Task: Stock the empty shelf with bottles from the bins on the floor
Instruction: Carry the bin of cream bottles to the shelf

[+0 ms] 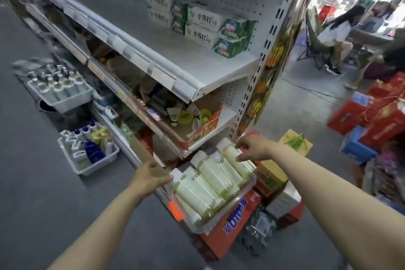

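Observation:
A clear plastic bin full of pale yellow bottles with white caps rests on a red carton at the shelf's foot. My left hand grips the bin's left end. My right hand hovers over the far bottles with curled fingers, its fingertips touching one; nothing is lifted. Above, the white shelf is mostly bare, with stacked green-and-white boxes at its back right. Two grey bins stand on the floor at left: one with pump bottles, one with blue and white bottles.
Lower shelves hold shuttlecocks and mixed goods. Red and blue cartons are piled at right, with yellow boxes beside the bin. A seated person is in the background. Grey floor lies to the left.

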A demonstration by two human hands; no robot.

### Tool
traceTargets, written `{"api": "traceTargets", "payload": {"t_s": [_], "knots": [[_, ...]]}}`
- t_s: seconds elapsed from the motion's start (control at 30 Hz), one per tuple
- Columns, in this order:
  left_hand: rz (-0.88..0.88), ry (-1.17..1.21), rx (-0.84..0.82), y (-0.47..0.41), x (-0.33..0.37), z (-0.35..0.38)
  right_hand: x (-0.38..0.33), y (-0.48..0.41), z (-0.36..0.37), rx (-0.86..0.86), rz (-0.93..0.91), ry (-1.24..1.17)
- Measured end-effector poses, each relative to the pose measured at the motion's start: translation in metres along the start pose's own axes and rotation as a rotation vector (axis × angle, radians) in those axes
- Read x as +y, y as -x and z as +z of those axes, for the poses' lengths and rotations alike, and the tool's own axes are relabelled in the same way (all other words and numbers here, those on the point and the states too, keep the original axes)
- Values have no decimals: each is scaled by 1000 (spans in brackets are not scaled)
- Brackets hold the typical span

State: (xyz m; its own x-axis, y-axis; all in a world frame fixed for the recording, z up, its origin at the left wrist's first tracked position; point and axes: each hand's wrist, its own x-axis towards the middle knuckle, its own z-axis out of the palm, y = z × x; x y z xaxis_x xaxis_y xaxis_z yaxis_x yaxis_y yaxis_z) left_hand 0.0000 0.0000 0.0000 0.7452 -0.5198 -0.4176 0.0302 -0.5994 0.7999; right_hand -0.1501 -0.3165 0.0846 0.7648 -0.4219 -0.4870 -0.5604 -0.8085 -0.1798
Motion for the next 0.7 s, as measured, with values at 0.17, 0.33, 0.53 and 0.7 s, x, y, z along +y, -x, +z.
{"api": "traceTargets", "payload": {"t_s": [0.17, 0.33, 0.53, 0.7], "knots": [[-356, 160, -93, -25, -19, 81, 88, -54, 24, -173, 65, -32], [-537, 310, -25, -48, -28, 129, 137, -116, 50, -215, 131, -141], [-697, 450, 54, -85, -44, 154, 157, -177, 76, -260, 170, -235], [-760, 538, 89, -112, -48, 170, 172, -221, 94, -330, 233, -309]]}}
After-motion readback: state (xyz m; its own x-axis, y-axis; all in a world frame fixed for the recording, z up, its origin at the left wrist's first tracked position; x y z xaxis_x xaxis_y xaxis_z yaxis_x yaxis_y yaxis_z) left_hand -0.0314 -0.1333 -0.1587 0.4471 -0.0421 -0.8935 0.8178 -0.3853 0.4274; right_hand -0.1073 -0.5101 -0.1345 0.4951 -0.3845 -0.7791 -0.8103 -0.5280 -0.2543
